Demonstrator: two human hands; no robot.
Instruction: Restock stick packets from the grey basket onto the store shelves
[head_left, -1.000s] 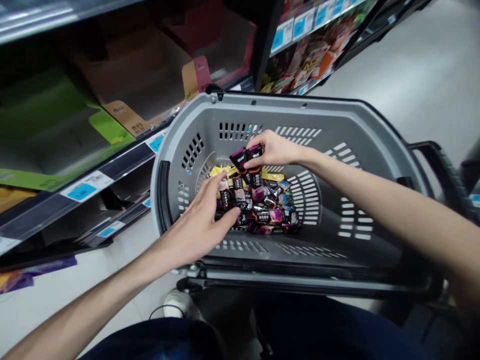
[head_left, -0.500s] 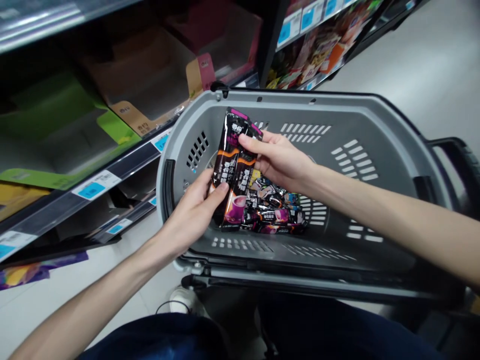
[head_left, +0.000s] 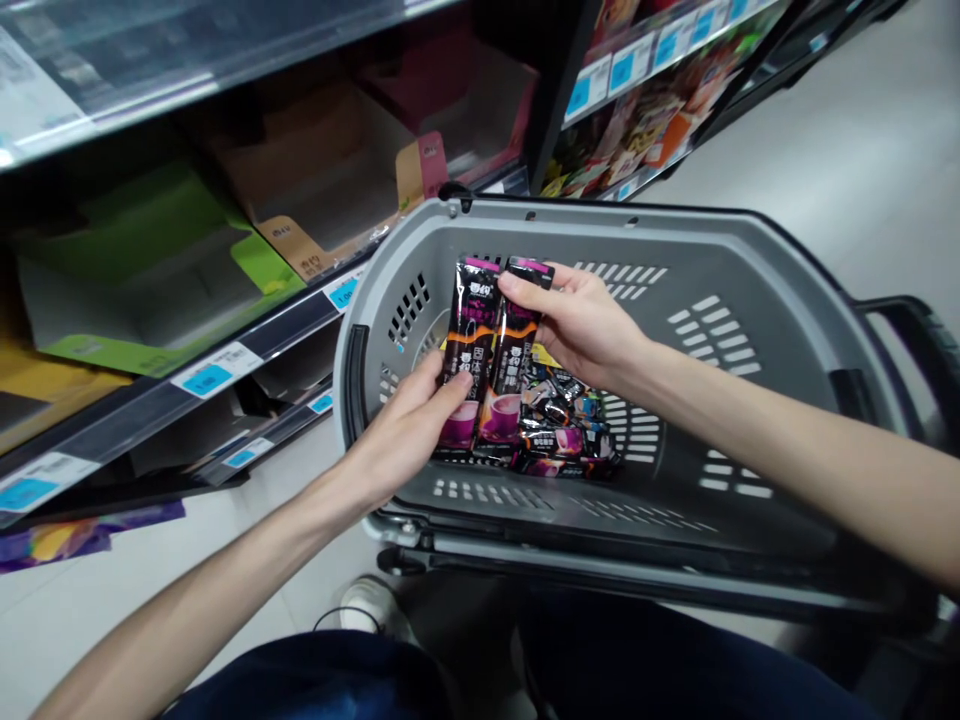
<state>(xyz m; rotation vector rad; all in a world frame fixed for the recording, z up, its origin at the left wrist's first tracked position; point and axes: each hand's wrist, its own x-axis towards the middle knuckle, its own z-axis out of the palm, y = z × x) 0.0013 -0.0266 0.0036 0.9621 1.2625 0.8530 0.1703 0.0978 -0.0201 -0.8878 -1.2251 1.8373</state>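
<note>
Two slim black sachets with purple tops, orange bands and a purple cup picture are held side by side over the grey shopping basket (head_left: 735, 230). My left hand (head_left: 409, 420) pinches the left sachet (head_left: 474, 300) near its lower half, thumb on the front. My right hand (head_left: 581, 315) grips the right sachet (head_left: 504, 395) by its upper end, thumb across the front and fingers behind. Below them, a pile of similar small sachets (head_left: 562, 440) lies on the basket floor, partly hidden behind the held ones.
Shelves with open cardboard display boxes (head_left: 169, 280) and price tags (head_left: 217, 367) run along the left. Bagged goods (head_left: 660, 130) sit on a farther shelf. The basket's black handle (head_left: 919, 340) is at the right. A white shoe (head_left: 371, 605) stands on the floor below.
The two sachets, overlapping before, are now spread apart side by side and more upright. The shelf and basket have shifted slightly right and down in view.
</note>
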